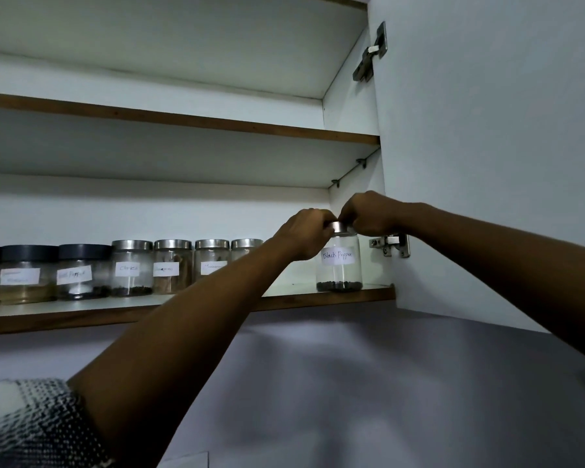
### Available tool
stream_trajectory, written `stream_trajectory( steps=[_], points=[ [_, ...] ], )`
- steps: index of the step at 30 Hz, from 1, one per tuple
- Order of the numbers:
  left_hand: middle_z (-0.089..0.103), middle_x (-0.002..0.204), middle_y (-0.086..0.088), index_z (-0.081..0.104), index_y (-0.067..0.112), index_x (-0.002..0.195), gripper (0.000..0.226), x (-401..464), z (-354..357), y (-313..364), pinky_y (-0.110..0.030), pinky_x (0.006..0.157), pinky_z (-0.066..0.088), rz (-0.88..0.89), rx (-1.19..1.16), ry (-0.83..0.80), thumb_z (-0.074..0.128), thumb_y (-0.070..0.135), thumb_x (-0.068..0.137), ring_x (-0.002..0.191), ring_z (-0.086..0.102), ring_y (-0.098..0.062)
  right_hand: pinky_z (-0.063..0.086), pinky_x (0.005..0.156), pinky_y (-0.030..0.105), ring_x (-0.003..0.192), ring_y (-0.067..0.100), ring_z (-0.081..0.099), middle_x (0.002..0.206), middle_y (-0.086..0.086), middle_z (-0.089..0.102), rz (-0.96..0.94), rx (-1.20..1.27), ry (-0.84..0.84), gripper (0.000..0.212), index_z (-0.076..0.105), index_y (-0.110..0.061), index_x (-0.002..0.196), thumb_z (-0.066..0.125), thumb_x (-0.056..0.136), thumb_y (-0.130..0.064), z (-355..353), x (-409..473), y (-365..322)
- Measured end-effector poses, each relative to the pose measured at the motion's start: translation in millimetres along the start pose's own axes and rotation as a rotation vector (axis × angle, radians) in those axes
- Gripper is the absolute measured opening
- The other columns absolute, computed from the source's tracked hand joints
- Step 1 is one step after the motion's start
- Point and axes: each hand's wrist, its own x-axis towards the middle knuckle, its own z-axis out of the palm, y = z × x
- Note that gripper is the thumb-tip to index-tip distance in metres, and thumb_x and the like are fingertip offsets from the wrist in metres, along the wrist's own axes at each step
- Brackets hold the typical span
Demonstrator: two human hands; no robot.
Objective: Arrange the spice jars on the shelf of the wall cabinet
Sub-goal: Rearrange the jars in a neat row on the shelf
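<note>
Sleeve (31,423) and bare forearms reach up from below to the lowest shelf (318,300) of the open cabinet. Both hands curl onto the steel lid of the Black Pepper jar (339,265), left hand (306,234) on one side, right hand (368,214) on the other. The jar stands upright at the shelf's right end, well apart from the row of labelled jars (132,268) further left. Best to slide it leftward along the board, label kept facing out, until it sits just beside the last jar.
</note>
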Motion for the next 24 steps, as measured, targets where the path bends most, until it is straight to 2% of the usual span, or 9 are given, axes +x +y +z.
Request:
stream_trajectory(
  steps=[6,10,14,18,21,24],
  points=[
    [0.062,0.124,-0.010,0.057,0.010,0.127,0.033,-1,1,-1,-0.040,0.097,0.043,-0.017,0.008,-0.007,0.042,0.014,0.097,0.114,0.055,-0.026,0.046,0.082,0.032,0.100,0.028,0.060,0.109,0.013,0.069,-0.004,0.017,0.024,0.033,0.068,-0.008,0.113,0.048,0.087,-0.003,3,4,3],
    [0.062,0.123,-0.010,0.058,0.011,0.126,0.033,2,1,-4,-0.039,0.095,0.043,-0.027,0.027,-0.019,0.041,0.013,0.097,0.113,0.055,-0.026,0.039,0.072,0.025,0.095,0.027,0.060,0.105,0.014,0.069,-0.011,0.037,0.040,0.035,0.069,-0.006,0.110,0.047,0.084,0.002,9,7,4],
    [0.061,0.124,-0.011,0.055,0.013,0.128,0.038,5,4,-12,-0.037,0.093,0.045,-0.047,0.063,-0.048,0.041,0.003,0.095,0.111,0.055,-0.028,0.037,0.070,0.025,0.093,0.028,0.059,0.103,0.015,0.069,-0.016,0.043,0.053,0.037,0.069,-0.006,0.110,0.047,0.082,0.004,17,13,4],
    [0.058,0.127,-0.012,0.052,0.012,0.131,0.053,6,4,-20,-0.038,0.096,0.043,-0.067,0.073,-0.081,0.039,-0.010,0.085,0.115,0.052,-0.028,0.038,0.069,0.027,0.082,0.025,0.053,0.099,0.018,0.067,-0.006,0.034,0.057,0.035,0.068,-0.004,0.106,0.045,0.081,0.005,24,21,3],
    [0.056,0.130,-0.012,0.050,0.011,0.133,0.058,7,5,-28,-0.037,0.098,0.041,-0.061,0.060,-0.095,0.038,-0.014,0.082,0.118,0.050,-0.029,0.047,0.079,0.036,0.091,0.032,0.059,0.100,0.021,0.067,0.001,0.050,0.067,0.034,0.068,-0.001,0.106,0.045,0.081,0.005,32,30,2],
    [0.056,0.131,-0.012,0.048,0.010,0.134,0.058,10,9,-40,-0.036,0.098,0.040,-0.048,0.065,-0.095,0.037,-0.015,0.083,0.119,0.049,-0.029,0.047,0.078,0.035,0.093,0.034,0.059,0.099,0.021,0.067,0.004,0.059,0.073,0.033,0.068,0.000,0.105,0.045,0.081,0.005,41,39,1]
  ],
)
